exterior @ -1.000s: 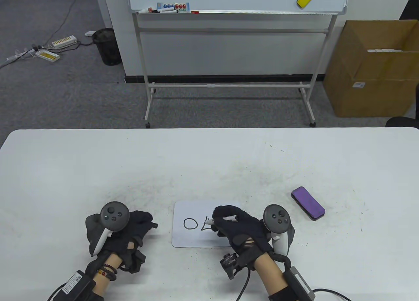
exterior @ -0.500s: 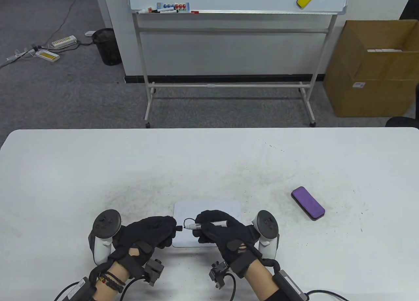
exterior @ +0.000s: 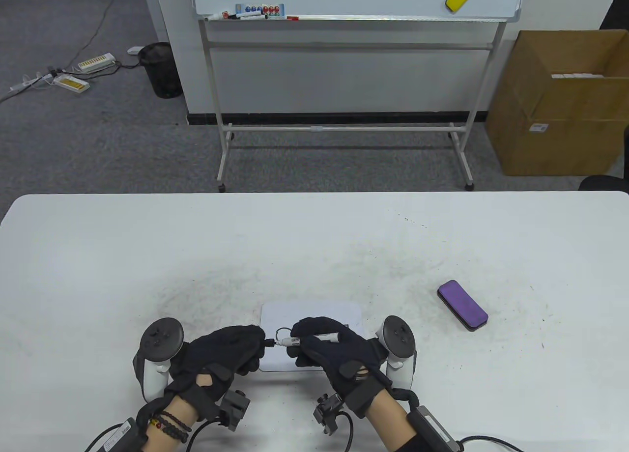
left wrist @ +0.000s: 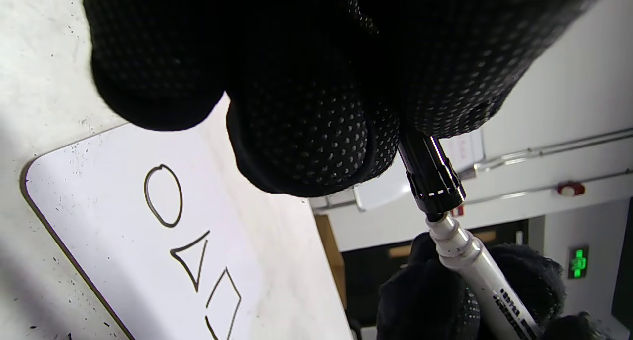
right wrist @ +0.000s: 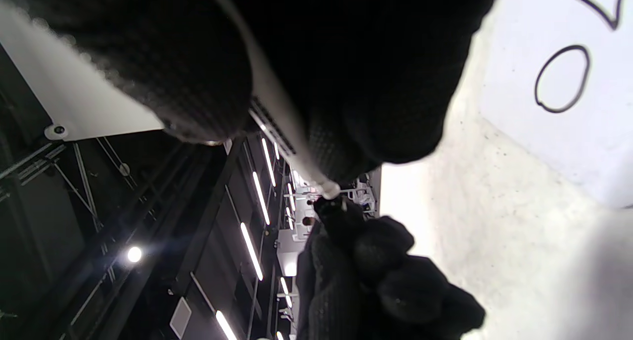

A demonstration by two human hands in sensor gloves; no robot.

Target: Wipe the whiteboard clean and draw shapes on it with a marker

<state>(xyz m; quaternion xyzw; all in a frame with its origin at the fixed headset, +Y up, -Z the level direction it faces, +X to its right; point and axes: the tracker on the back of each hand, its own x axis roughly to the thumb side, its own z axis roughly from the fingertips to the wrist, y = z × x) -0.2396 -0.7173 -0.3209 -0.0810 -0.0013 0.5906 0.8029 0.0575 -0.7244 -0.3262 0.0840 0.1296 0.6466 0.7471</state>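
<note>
A small whiteboard [exterior: 314, 312] lies on the table near its front edge. The left wrist view shows a circle [left wrist: 164, 195], a triangle and a diamond drawn on this whiteboard [left wrist: 113, 181]. My right hand [exterior: 307, 346] grips a white marker [exterior: 314, 337] just above the board. My left hand [exterior: 245, 346] pinches the black marker cap [exterior: 268, 343], whose mouth sits over the marker's tip. The cap [left wrist: 429, 176] meets the marker [left wrist: 474, 270] in the left wrist view too. In the table view both hands hide most of the drawing.
A purple eraser [exterior: 462, 305] lies on the table to the right of the board. Dark smudges and specks mark the tabletop [exterior: 147, 255]. Beyond the table stand a large wheeled whiteboard [exterior: 354, 0] and a cardboard box [exterior: 560, 103].
A second ago my right hand held the marker tip on the board and my left hand lay off to the left. Both hands have since met above the board's left half, cap against tip.
</note>
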